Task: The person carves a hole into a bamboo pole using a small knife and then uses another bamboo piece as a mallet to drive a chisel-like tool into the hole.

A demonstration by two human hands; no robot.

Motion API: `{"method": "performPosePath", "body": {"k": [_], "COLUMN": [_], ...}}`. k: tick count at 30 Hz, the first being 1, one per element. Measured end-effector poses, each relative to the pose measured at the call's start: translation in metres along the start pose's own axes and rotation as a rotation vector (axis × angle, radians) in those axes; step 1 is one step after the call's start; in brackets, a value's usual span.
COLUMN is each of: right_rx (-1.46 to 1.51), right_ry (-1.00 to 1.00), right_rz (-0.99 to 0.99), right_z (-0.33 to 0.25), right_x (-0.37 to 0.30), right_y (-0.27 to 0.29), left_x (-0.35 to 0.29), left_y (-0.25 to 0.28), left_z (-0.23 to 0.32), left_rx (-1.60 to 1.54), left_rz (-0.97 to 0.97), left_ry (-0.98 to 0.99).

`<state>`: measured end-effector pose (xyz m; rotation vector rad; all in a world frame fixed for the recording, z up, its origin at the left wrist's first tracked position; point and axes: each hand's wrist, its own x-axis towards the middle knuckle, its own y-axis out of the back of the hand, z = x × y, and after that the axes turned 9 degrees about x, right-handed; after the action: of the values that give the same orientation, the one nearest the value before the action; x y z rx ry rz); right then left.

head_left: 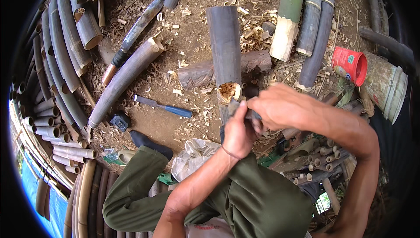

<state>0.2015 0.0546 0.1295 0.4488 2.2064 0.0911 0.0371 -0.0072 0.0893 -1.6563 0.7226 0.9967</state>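
A thick dark bamboo tube (224, 45) lies pointing away from me, with a cut opening full of pale shavings (229, 91) near its closer end. Just below that opening, my left hand (240, 132) is closed, thumb up, around a small greyish piece that is mostly hidden. My right hand (278, 106) meets it from the right, its fingers curled in tightly against the left thumb. Whatever the right fingers grip is covered and slightly blurred. A chisel (168, 107) with a blue handle lies on the ground to the left.
A short log (192, 76) lies crosswise under the tube. Left are another bamboo tube (124, 80), a long-handled knife (134, 36) and a tape measure (119, 121). Right are a red container (350, 66), a dirty bucket (385, 84) and bamboo poles (311, 14). Shavings litter the dirt.
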Motion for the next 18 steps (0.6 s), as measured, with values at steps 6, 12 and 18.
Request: {"method": "performPosePath", "body": {"k": [6, 12, 18], "right_rx": [-0.004, 0.046, 0.205], "right_ry": [-0.066, -0.004, -0.080], "right_rz": [0.370, 0.284, 0.169], "right_z": [-0.004, 0.001, -0.002], "right_x": [-0.039, -0.025, -0.017], "right_y": [-0.056, -0.040, -0.041], "left_x": [0.002, 0.014, 0.009], "left_y": [-0.001, 0.007, 0.009], "left_z": [-0.019, -0.020, -0.015], "left_rx": [0.348, 0.086, 0.219], "left_rz": [-0.084, -0.101, 0.057], "left_ry": [-0.241, -0.106, -0.110]}}
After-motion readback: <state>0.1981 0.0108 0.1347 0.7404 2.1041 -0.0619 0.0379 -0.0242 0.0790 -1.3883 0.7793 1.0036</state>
